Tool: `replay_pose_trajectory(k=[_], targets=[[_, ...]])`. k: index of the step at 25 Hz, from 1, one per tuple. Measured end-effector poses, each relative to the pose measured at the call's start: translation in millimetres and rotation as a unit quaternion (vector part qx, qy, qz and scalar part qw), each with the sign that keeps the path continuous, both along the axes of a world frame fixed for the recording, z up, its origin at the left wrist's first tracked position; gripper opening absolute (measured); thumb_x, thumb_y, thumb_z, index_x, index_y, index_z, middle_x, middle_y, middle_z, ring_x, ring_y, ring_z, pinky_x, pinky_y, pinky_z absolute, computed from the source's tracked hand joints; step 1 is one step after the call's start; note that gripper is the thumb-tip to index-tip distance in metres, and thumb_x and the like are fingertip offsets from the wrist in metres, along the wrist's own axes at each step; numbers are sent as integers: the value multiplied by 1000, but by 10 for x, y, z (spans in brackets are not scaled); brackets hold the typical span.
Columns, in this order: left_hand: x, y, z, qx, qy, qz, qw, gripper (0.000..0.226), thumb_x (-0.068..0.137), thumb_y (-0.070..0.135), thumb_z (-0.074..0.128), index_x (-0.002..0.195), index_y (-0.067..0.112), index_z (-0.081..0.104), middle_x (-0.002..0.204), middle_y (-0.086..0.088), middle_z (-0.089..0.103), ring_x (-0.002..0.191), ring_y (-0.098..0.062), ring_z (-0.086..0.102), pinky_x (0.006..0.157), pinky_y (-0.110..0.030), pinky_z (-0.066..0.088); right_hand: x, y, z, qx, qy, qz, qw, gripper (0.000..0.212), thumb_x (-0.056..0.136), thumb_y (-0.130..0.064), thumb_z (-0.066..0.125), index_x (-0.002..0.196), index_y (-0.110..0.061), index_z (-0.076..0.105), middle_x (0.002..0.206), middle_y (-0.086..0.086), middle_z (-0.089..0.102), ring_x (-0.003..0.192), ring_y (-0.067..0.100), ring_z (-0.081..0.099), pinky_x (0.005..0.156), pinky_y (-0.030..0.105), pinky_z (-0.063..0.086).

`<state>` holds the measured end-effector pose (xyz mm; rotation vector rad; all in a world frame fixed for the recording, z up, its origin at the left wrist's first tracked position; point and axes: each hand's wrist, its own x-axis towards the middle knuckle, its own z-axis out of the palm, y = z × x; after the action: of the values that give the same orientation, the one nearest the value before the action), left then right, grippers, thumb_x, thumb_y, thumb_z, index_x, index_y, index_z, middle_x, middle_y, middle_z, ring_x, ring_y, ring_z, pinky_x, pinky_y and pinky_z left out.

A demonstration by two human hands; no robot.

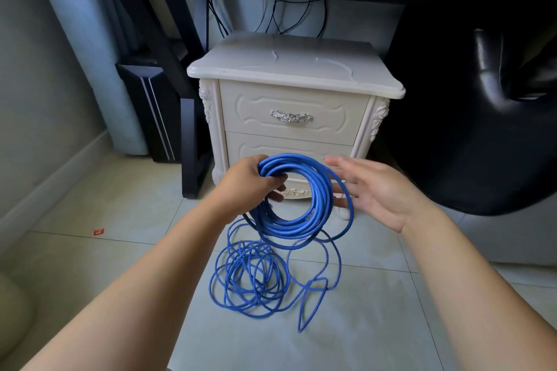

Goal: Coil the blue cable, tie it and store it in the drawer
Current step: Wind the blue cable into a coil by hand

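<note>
Blue cable: one. I see part wound into a ring at centre frame, and the rest lies as a loose tangle on the floor below.
Left hand: fingers curled round the ring's upper left.
Right hand: fingers straight, holding nothing, just beside the outer loop.
Progress: coiling is roughly half done, I judge. Tying and storing remain.
Drawers: two in the nightstand, both closed.

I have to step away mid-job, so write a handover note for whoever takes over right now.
Hands: left hand grips the coil in front of the nightstand; right hand is open beside it.
Done: several turns wound.
Left: wind in the loose cable on the floor, tie the coil, open a drawer (both look shut), store it.
</note>
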<state>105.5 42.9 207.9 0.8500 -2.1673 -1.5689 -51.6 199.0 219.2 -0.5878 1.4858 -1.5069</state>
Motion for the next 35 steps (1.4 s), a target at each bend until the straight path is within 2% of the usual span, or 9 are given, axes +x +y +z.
replay_pose_trajectory(k=[5, 9, 12, 17, 21, 25, 29, 32, 35], targets=[[-19, 119, -16, 21, -20, -73, 997, 14, 94, 13, 63, 108, 11, 62, 83, -10, 71, 80, -26, 74, 76, -46, 60, 108, -98, -126, 26, 199, -74, 977, 22, 95, -4, 55, 105, -16, 70, 88, -5, 76, 67, 5, 63, 61, 19, 44], [-27, 112, -6, -49, -38, -74, 995, 13, 94, 15, 61, 106, 10, 62, 77, -6, 64, 68, -15, 68, 68, -31, 60, 153, -110, -49, -10, 209, -39, 977, 24, 100, -9, 50, 103, -24, 68, 94, -2, 73, 77, 8, 65, 63, 15, 51], [-55, 75, -14, -79, -22, -27, 996, 10, 94, 20, 61, 99, 11, 61, 72, -3, 58, 61, -14, 60, 66, -29, 58, 191, -109, -62, 10, 216, -47, 975, 20, 102, -29, 48, 108, -28, 67, 100, -2, 73, 91, 15, 68, 75, 24, 56], [-147, 90, 4, 27, 83, 94, 992, 3, 93, 16, 63, 93, 14, 60, 68, 0, 48, 58, -11, 48, 66, -34, 61, 347, -143, -126, 14, 139, -62, 988, 55, 84, -68, 44, 118, -28, 62, 97, 1, 74, 84, 13, 71, 68, 22, 56], [-194, 160, 18, 65, 142, 158, 975, 1, 94, 17, 61, 93, 17, 60, 69, 1, 49, 53, -8, 47, 59, -28, 55, 461, -230, -263, -32, 101, -105, 989, 42, 78, -39, 78, 113, -35, 56, 108, 10, 68, 97, 24, 72, 84, 44, 58], [-253, 309, -47, 168, 178, 202, 948, 3, 94, 19, 59, 92, 18, 58, 64, 0, 47, 48, -8, 50, 64, -35, 50, 536, -324, -374, -87, -4, -178, 980, 33, 80, -10, 74, 105, -21, 54, 97, 14, 65, 95, 37, 71, 94, 52, 53], [-243, 304, -104, 238, 131, 146, 951, 6, 91, 17, 65, 94, 17, 60, 73, -3, 62, 74, -17, 62, 83, -43, 54, 494, -319, -340, -65, 39, -231, 970, 33, 82, 7, 58, 98, -22, 55, 73, 4, 58, 62, 20, 67, 73, 40, 55], [-193, 197, -65, 104, 61, 88, 989, 17, 84, 15, 71, 99, 17, 64, 82, -1, 68, 75, -14, 61, 74, -29, 50, 393, -276, -287, 4, 169, -203, 964, 36, 75, 6, 52, 90, -26, 57, 63, -3, 56, 53, 20, 62, 68, 44, 56], [-161, 188, -12, -121, 38, 29, 992, 39, 78, 8, 71, 110, 27, 60, 80, 11, 63, 61, -2, 55, 63, -17, 44, 352, -219, -184, 80, 302, -105, 944, 38, 77, 1, 54, 97, -32, 57, 76, 1, 61, 58, 19, 66, 60, 33, 54]])
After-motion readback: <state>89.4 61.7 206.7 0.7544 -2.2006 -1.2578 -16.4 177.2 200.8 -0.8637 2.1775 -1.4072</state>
